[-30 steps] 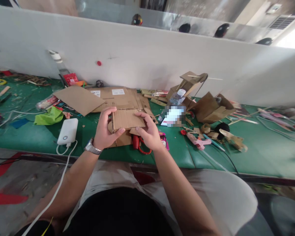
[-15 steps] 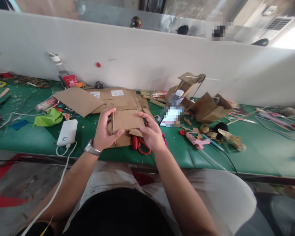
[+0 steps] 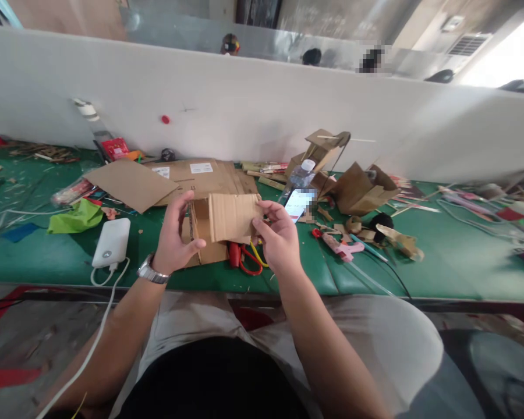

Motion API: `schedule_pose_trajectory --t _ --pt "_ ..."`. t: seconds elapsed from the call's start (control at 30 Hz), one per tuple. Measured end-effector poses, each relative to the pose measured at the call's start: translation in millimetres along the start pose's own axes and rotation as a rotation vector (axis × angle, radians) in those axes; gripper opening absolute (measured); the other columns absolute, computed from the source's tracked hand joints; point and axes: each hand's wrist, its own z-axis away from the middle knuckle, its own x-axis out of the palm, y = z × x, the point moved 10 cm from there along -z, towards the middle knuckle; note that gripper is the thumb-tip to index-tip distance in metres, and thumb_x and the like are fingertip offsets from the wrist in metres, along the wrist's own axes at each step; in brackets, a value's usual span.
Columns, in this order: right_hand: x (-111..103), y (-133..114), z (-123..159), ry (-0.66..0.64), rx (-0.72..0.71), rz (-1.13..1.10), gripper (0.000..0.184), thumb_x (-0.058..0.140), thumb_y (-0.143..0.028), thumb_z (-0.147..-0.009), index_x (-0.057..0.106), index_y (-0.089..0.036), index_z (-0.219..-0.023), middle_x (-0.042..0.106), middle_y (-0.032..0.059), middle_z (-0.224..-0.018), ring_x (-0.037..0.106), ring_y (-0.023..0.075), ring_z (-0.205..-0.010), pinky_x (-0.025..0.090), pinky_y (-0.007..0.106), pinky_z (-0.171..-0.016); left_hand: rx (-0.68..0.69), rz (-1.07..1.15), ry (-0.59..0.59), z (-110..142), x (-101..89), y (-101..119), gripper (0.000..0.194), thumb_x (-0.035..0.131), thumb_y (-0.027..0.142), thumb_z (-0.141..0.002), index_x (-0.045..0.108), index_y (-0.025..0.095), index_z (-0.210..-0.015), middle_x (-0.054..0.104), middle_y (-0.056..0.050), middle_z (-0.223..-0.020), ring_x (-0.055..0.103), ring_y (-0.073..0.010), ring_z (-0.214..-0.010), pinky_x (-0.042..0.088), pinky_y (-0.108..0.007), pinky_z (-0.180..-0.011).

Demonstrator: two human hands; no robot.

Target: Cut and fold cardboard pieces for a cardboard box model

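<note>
My right hand pinches the right edge of a small ribbed cardboard piece between thumb and fingers. The piece is raised above the green table and covers part of a small open cardboard box. My left hand, with a metal watch at the wrist, curves around the left side of that box, fingers at the top edge and thumb at the front. Below the piece lie red-handled scissors and a red cylinder-like thing, with a yellow handle beside them.
Flat cardboard sheets lie behind my hands. To the left are a white power bank with a cable and a green cloth-like piece. A phone, a bottle, a pink glue gun and a brown cardboard box are on the right.
My right hand has shifted the cardboard piece to the right relative to my left hand, uncovering the box's open inside. My left thumb has come off the piece. The view has turned slightly right.
</note>
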Motion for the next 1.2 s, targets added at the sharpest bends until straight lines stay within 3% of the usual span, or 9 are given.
schedule_pose_trajectory --t 0.1,0.17,0.3,0.47,0.63,0.8,0.9,0.97,1.2 --pt "-12.1 -21.6 16.5 -0.01 -0.04 0.111 0.04 0.079 -0.035 -0.087 0.062 -0.03 -0.123 0.068 0.0033 -0.104 0.059 0.015 -0.068 0.053 0.028 -0.054 0.044 -0.071 0.16 4.4 -15.8 28.7 0.066 0.053 0.071 -0.1 0.055 0.026 -0.148 0.059 -0.017 -0.146 0.057 -0.0366 -0.141 0.048 -0.062 -0.119" --pt "-11.8 -33.2 29.3 -0.074 -0.042 0.171 0.041 0.078 -0.034 -0.089 0.063 -0.028 -0.126 0.07 0.0028 -0.096 0.066 0.0188 -0.079 0.058 0.032 -0.066 0.06 -0.103 0.233 10.3 -22.0 56.0 0.043 0.06 0.051 -0.102 0.062 0.027 -0.138 0.065 -0.012 -0.13 0.064 -0.0323 -0.128 0.055 -0.059 -0.11" --pt "-0.4 -44.3 52.7 -0.221 -0.019 0.221 0.031 0.079 -0.036 -0.092 0.069 -0.026 -0.12 0.076 0.0058 -0.099 0.073 0.0231 -0.091 0.061 0.038 -0.077 -0.041 -0.108 0.065 17.2 -4.3 96.4 0.029 0.066 0.033 -0.099 0.069 0.029 -0.127 0.07 -0.007 -0.111 0.07 -0.0252 -0.096 0.063 -0.049 -0.088" --pt "10.5 -44.0 66.9 -0.298 -0.016 0.179 0.027 0.079 -0.034 -0.094 0.071 -0.027 -0.119 0.079 0.0065 -0.106 0.076 0.0229 -0.097 0.063 0.038 -0.082 0.103 -0.274 0.028 17.9 -3.9 132.0 0.036 0.072 0.022 -0.093 0.07 0.032 -0.128 0.075 -0.006 -0.112 0.072 -0.0296 -0.103 0.062 -0.053 -0.091" --pt "6.8 -35.2 68.1 -0.281 -0.034 0.173 0.029 0.081 -0.035 -0.093 0.075 -0.027 -0.121 0.081 0.0071 -0.109 0.077 0.0238 -0.102 0.065 0.04 -0.088 0.17 -0.347 0.061 16.3 -16.3 129.1 0.038 0.073 0.027 -0.09 0.07 0.031 -0.128 0.075 -0.008 -0.115 0.07 -0.0347 -0.109 0.058 -0.061 -0.098" --pt "7.3 -27.9 74.1 -0.263 -0.007 0.116 0.028 0.085 -0.036 -0.09 0.081 -0.028 -0.117 0.084 0.0073 -0.113 0.079 0.0256 -0.102 0.067 0.042 -0.087 0.026 -0.26 -0.08 25.9 -4.0 123.9 0.03 0.073 0.03 -0.095 0.069 0.027 -0.125 0.077 -0.006 -0.108 0.074 -0.0238 -0.089 0.063 -0.04 -0.076" --pt "14.4 -34.0 80.9 -0.293 -0.031 0.138 0.024 0.085 -0.032 -0.09 0.084 -0.029 -0.114 0.085 0.0064 -0.113 0.08 0.0244 -0.098 0.067 0.039 -0.082 -0.033 -0.228 -0.169 28.5 8.4 127.5 0.009 0.07 0.031 -0.099 0.069 0.025 -0.106 0.075 0.0 -0.086 0.067 -0.0155 -0.067 0.055 -0.03 -0.059" --pt "19.3 -40.5 85.6 -0.332 -0.063 0.169 0.022 0.084 -0.029 -0.091 0.084 -0.028 -0.113 0.085 0.0057 -0.111 0.081 0.0229 -0.097 0.066 0.036 -0.081 -0.077 -0.21 -0.235 28.8 16.5 126.7 0.014 0.067 0.03 -0.101 0.065 0.024 -0.089 0.066 0.004 -0.07 0.059 -0.0122 -0.057 0.047 -0.026 -0.053" --pt "-8.8 -25.1 83.3 -0.214 -0.181 0.602 0.023 0.06 -0.031 -0.106 0.08 -0.021 -0.112 0.082 0.0075 -0.096 0.076 0.0208 -0.084 0.062 0.034 -0.078 -0.242 -0.152 -0.263 43.2 13.8 100.4 0.028 0.063 0.029 -0.103 0.06 0.02 -0.077 0.05 0.005 -0.061 0.046 -0.0087 -0.055 0.036 -0.023 -0.052"
